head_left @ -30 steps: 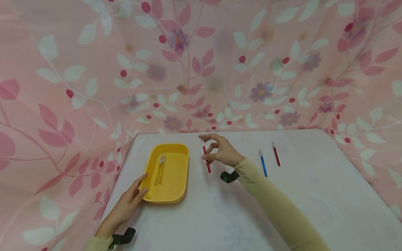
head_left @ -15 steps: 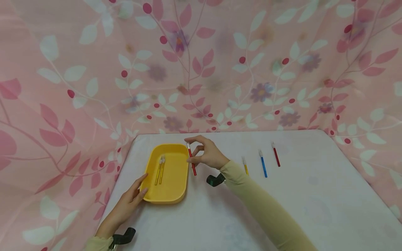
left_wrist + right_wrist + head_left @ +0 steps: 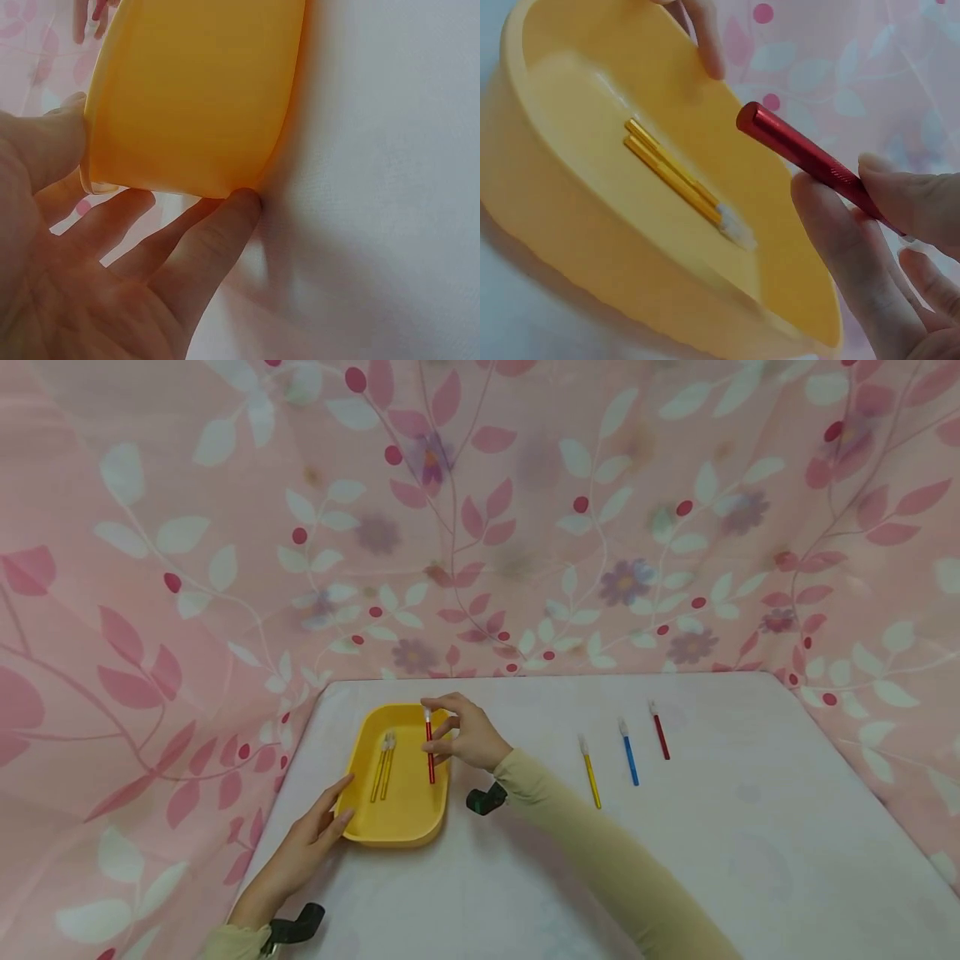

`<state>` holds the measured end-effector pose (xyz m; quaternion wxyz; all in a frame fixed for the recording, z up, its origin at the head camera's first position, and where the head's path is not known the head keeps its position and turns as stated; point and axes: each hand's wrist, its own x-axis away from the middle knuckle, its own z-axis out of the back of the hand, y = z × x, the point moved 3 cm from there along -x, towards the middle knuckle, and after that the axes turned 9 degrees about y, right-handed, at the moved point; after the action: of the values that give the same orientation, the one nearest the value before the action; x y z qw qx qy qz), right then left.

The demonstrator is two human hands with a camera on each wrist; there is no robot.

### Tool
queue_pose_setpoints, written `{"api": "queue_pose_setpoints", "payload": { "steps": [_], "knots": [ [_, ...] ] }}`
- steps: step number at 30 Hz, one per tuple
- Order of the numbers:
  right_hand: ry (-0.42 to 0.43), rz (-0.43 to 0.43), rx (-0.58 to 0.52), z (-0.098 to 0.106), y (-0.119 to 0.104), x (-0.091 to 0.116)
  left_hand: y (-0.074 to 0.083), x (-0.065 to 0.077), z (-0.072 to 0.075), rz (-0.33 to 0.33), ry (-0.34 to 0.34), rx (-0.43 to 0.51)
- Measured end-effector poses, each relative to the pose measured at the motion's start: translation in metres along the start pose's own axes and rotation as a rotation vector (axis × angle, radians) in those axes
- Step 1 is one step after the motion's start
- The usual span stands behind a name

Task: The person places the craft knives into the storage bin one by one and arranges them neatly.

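Note:
My right hand (image 3: 468,739) pinches a red craft knife (image 3: 431,752) with a clear cap, held nearly upright over the right side of a yellow tray (image 3: 411,842). In the right wrist view the knife's round butt and knurled collar (image 3: 844,178) show, and fingers cover its capped end. My left hand (image 3: 307,835) grips the tray's near left corner; in the left wrist view, fingertips (image 3: 244,202) press the outer wall. Two yellow craft knives (image 3: 671,169) with clear caps lie side by side in the tray.
To the right on the white table (image 3: 750,860) lie three more capped craft knives: a yellow one (image 3: 591,777), a blue one (image 3: 629,756) and a dark red one (image 3: 661,735). A pink floral cloth (image 3: 480,527) hangs behind the table.
My right hand has carried the red craft knife leftward from beside the tray to above it. The yellow knife on the table has come into view. My left hand stays put.

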<state>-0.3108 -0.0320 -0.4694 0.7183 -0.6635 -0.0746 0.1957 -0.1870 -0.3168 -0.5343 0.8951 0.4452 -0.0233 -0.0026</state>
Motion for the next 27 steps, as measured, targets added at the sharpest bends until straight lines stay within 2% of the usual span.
{"api": "queue_pose_setpoints", "payload": {
  "steps": [13, 27],
  "knots": [
    [0.069, -0.083, -0.053, -0.02, 0.014, -0.015, 0.001, 0.003, 0.001, -0.029, 0.01, -0.002],
    [0.146, -0.165, -0.007, -0.044, 0.019, -0.024, 0.001, 0.001, 0.001, -0.009, -0.005, 0.014]
  ]
}}
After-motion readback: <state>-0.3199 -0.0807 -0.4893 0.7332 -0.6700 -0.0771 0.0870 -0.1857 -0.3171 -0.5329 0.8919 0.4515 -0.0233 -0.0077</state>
